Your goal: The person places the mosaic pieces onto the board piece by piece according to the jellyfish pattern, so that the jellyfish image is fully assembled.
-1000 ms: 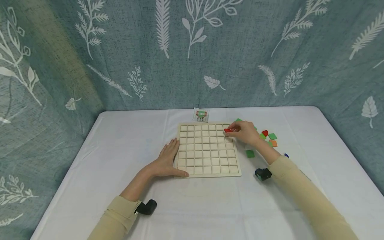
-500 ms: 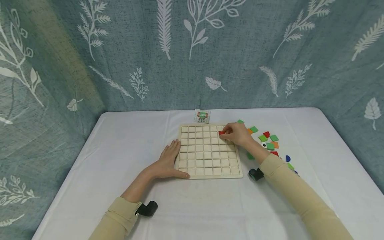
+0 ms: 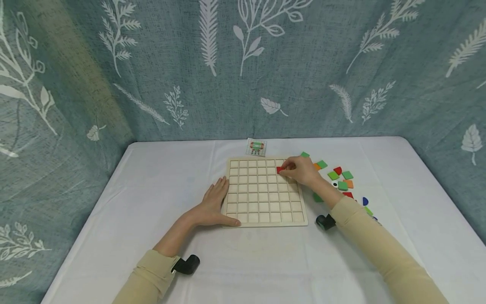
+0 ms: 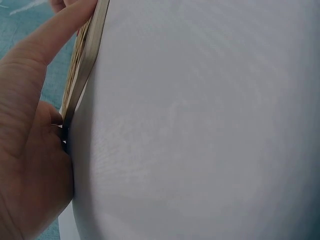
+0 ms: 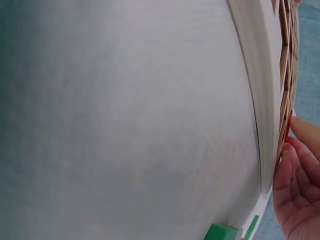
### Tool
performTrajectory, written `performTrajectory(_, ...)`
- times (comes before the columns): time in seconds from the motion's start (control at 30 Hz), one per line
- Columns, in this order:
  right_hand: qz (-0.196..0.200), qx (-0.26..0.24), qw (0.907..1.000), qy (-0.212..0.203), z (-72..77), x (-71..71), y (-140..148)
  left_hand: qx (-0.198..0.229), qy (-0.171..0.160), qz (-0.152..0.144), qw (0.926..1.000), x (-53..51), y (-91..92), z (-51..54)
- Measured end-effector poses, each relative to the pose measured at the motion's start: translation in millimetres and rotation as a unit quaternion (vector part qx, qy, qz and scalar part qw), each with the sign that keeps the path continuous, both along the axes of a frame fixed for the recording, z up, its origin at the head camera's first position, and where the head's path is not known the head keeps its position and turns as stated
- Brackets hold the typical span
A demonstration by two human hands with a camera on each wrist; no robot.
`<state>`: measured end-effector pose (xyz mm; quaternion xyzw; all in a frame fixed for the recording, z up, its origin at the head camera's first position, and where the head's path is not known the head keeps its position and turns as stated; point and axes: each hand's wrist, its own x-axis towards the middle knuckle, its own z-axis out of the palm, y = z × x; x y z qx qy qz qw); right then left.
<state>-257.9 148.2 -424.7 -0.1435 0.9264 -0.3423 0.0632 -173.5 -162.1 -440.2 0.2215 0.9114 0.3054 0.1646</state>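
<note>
"At the left edge of the wooden board (image 3: 263,195)?"

"Your left hand (image 3: 212,207), resting, fingers straight, gripping nothing."

"Toward its far right corner?"

"One red piece (image 3: 279,169); your right hand (image 3: 302,171) is pinching it. Rightward, loose pieces (image 3: 343,185) are lying scattered."

"Step?"

"You are apparently seating that piece; the next move is probably calling for squaring it up, then letting go."

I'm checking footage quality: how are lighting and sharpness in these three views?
Head view: tablecloth bright, grid of the board readable, soft shadow beside the right sleeve; left wrist view: dimmer, creases on the left hand visible, right edge darkened; right wrist view: hazy, left side dark, board looks bowed, perhaps lens distortion.
</note>
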Motion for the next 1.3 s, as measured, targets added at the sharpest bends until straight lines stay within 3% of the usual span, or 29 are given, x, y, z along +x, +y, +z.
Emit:
performTrajectory(0.3,-0.008,-0.004,1.0,0.002,2.2,-0.8,11,-0.006,0.001,-0.002,1.0,-1.6,0.8,-0.2)
performTrajectory(0.53,-0.053,0.028,0.9972,0.046,8.0,-4.3,55,-0.008,0.002,-0.005,1.0,-1.2,-1.3,-2.6)
performTrajectory(0.67,-0.076,0.053,0.9955,0.02,8.8,-4.4,83,-0.01,-0.001,-0.002,0.9999,0.2,-2.7,-4.0)
performTrajectory(0.83,-0.054,0.072,0.9957,-0.022,10.5,-5.1,101,-0.011,-0.007,0.003,0.9999,1.4,-4.1,-3.5)
performTrajectory(1.0,-0.032,0.082,0.996,-0.017,11.2,-6.8,105,-0.009,-0.006,0.001,0.9999,0.3,-3.5,-2.1)
performTrajectory(1.3,-0.062,0.084,0.9943,-0.02,6.6,-9.0,107,-0.006,-0.002,-0.001,1.0,-1.2,-1.8,-0.8)
